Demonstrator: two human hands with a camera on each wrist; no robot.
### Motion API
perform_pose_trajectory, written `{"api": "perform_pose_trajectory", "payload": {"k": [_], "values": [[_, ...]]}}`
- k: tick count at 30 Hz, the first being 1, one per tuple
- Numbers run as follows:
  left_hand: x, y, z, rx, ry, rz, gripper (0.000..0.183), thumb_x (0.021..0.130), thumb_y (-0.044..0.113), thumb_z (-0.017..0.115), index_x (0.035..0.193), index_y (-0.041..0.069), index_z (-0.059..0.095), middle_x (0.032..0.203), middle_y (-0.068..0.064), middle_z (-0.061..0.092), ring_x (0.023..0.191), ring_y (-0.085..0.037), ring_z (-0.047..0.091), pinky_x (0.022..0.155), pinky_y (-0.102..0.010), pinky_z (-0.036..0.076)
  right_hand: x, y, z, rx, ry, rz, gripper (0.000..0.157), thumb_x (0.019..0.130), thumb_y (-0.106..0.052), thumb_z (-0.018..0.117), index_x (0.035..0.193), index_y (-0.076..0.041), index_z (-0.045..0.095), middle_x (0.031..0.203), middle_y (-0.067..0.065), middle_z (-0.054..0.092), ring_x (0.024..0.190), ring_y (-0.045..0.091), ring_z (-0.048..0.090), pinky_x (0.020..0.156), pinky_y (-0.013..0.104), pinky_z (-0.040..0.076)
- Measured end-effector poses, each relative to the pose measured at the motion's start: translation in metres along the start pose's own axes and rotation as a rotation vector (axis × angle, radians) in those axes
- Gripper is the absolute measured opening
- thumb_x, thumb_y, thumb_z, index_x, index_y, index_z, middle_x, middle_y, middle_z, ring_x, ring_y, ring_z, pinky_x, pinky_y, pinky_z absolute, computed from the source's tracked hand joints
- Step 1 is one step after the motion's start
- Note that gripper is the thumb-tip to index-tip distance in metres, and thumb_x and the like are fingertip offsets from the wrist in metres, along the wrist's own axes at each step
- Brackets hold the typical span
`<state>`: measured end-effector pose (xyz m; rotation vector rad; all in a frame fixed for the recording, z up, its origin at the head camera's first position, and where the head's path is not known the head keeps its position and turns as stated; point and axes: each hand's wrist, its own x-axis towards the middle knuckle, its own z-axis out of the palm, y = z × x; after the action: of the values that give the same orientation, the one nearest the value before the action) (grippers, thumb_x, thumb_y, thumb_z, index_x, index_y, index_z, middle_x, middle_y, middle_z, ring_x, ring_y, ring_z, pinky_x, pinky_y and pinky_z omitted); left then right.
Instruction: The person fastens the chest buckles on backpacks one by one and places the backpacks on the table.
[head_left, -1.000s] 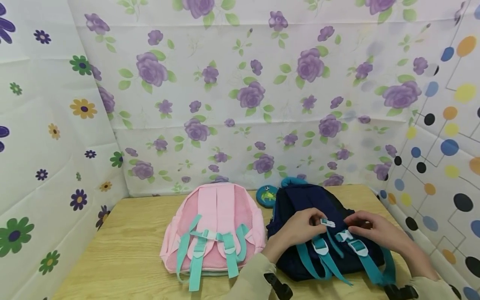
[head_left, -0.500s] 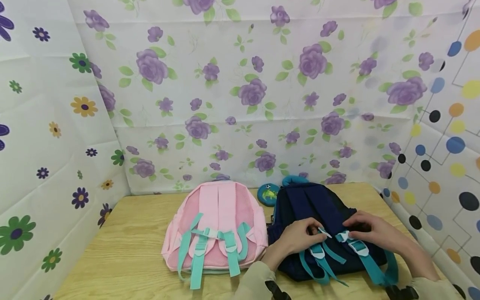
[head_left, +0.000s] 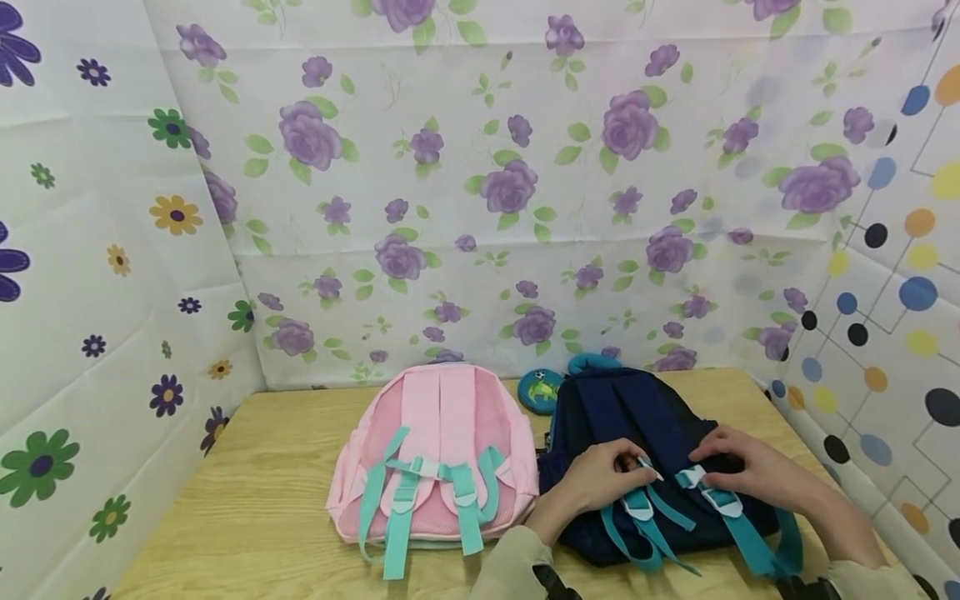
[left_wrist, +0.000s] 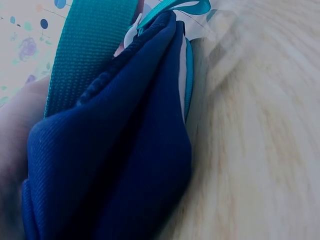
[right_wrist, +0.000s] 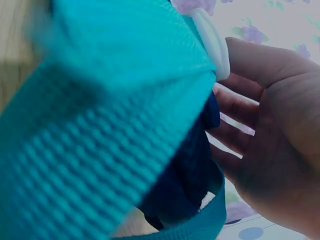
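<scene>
A navy backpack (head_left: 645, 408) with teal straps lies back-panel up on the table. My left hand (head_left: 603, 475) pinches one white half of its strap buckle (head_left: 649, 469) between thumb and fingers. Around the other white buckle half (head_left: 692, 477) my right hand (head_left: 757, 467) has its thumb and index finger. The two halves are apart. In the right wrist view, a wide teal strap (right_wrist: 100, 150) and a white plastic piece (right_wrist: 212, 42) partly cover the fingers. The left wrist view shows mostly navy fabric (left_wrist: 115, 165); the left fingertips are hidden there.
To the left lies a pink backpack (head_left: 438, 408) with teal straps, its buckle joined across the front. A round blue pouch (head_left: 540, 390) with a green animal print sits behind, between the bags. Patterned cloth walls (head_left: 420, 200) enclose the wooden table (head_left: 240, 483).
The left hand has lowered slightly with its buckle half, which has turned to point downward. The right thumb has come down onto the other half. The head view has shifted a little.
</scene>
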<state>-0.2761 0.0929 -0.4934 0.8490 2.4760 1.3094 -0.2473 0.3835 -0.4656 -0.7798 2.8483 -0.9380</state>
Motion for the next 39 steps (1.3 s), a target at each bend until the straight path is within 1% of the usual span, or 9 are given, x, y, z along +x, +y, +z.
{"api": "perform_pose_trajectory", "payload": {"k": [5, 10, 16, 22, 26, 29, 31, 35, 39], "values": [[0.000, -0.001, 0.000, -0.023, 0.004, -0.002, 0.028, 0.094, 0.048, 0.062, 0.112, 0.028, 0.067, 0.086, 0.020, 0.061, 0.070, 0.004, 0.055, 0.066, -0.016, 0.046, 0.003, -0.004, -0.003, -0.042, -0.019, -0.007, 0.023, 0.092, -0.034, 0.071, 0.112, -0.023, 0.071, 0.109, -0.004, 0.056, 0.091, 0.010, 0.058, 0.072, 0.026, 0.049], [0.000, -0.002, 0.000, -0.031, 0.015, 0.005, 0.026, 0.094, 0.047, 0.063, 0.111, 0.028, 0.067, 0.086, 0.020, 0.061, 0.069, 0.004, 0.055, 0.066, -0.017, 0.046, 0.007, -0.009, -0.004, -0.061, -0.023, -0.025, 0.020, 0.091, -0.033, 0.072, 0.108, -0.023, 0.071, 0.106, -0.005, 0.055, 0.091, 0.011, 0.057, 0.073, 0.027, 0.050], [-0.001, -0.004, -0.001, -0.050, 0.022, 0.016, 0.025, 0.094, 0.046, 0.064, 0.110, 0.027, 0.067, 0.086, 0.019, 0.061, 0.068, 0.003, 0.055, 0.065, -0.017, 0.046, 0.006, -0.008, -0.001, -0.104, 0.013, -0.040, 0.017, 0.091, -0.035, 0.072, 0.105, -0.027, 0.070, 0.103, -0.009, 0.056, 0.091, 0.009, 0.058, 0.074, 0.027, 0.051], [0.000, -0.006, 0.000, -0.073, 0.022, 0.032, 0.026, 0.095, 0.046, 0.064, 0.110, 0.026, 0.067, 0.086, 0.018, 0.062, 0.068, 0.002, 0.055, 0.064, -0.017, 0.046, 0.003, -0.007, 0.003, -0.152, 0.071, -0.095, 0.015, 0.091, -0.034, 0.072, 0.104, -0.031, 0.068, 0.102, -0.015, 0.058, 0.091, 0.005, 0.057, 0.075, 0.029, 0.051], [0.000, -0.007, 0.000, -0.089, 0.026, 0.040, 0.025, 0.095, 0.045, 0.064, 0.110, 0.026, 0.068, 0.086, 0.018, 0.062, 0.067, 0.002, 0.055, 0.064, -0.017, 0.046, 0.002, -0.011, 0.005, -0.115, 0.086, -0.115, 0.017, 0.091, -0.029, 0.072, 0.108, -0.027, 0.069, 0.098, -0.018, 0.062, 0.088, 0.000, 0.057, 0.071, 0.026, 0.050], [0.001, -0.007, 0.001, -0.097, 0.031, 0.044, 0.025, 0.095, 0.045, 0.064, 0.109, 0.025, 0.068, 0.086, 0.018, 0.062, 0.067, 0.002, 0.055, 0.063, -0.017, 0.046, 0.003, -0.016, 0.008, -0.057, 0.079, -0.132, 0.020, 0.091, -0.025, 0.072, 0.111, -0.023, 0.069, 0.097, -0.016, 0.065, 0.086, -0.001, 0.059, 0.069, 0.025, 0.051], [0.000, -0.007, 0.001, -0.101, 0.030, 0.044, 0.025, 0.095, 0.045, 0.064, 0.109, 0.025, 0.068, 0.085, 0.018, 0.062, 0.067, 0.002, 0.055, 0.063, -0.017, 0.046, 0.004, -0.020, 0.009, -0.033, 0.064, -0.137, 0.021, 0.091, -0.026, 0.072, 0.112, -0.022, 0.070, 0.100, -0.014, 0.066, 0.089, 0.000, 0.060, 0.071, 0.026, 0.052], [-0.001, -0.007, 0.000, -0.116, 0.026, 0.041, 0.026, 0.095, 0.044, 0.065, 0.110, 0.024, 0.068, 0.085, 0.017, 0.062, 0.066, 0.001, 0.055, 0.063, -0.017, 0.046, 0.005, -0.026, 0.011, -0.028, 0.033, -0.132, 0.025, 0.091, -0.029, 0.073, 0.115, -0.023, 0.069, 0.108, -0.012, 0.067, 0.098, 0.000, 0.060, 0.076, 0.027, 0.053], [0.000, -0.007, 0.000, -0.118, 0.025, 0.038, 0.026, 0.095, 0.044, 0.064, 0.110, 0.023, 0.068, 0.085, 0.017, 0.062, 0.067, 0.001, 0.055, 0.063, -0.017, 0.046, 0.008, -0.029, 0.014, 0.002, 0.010, -0.155, 0.028, 0.091, -0.029, 0.073, 0.118, -0.021, 0.068, 0.110, -0.009, 0.067, 0.098, 0.001, 0.060, 0.074, 0.027, 0.052]]}}
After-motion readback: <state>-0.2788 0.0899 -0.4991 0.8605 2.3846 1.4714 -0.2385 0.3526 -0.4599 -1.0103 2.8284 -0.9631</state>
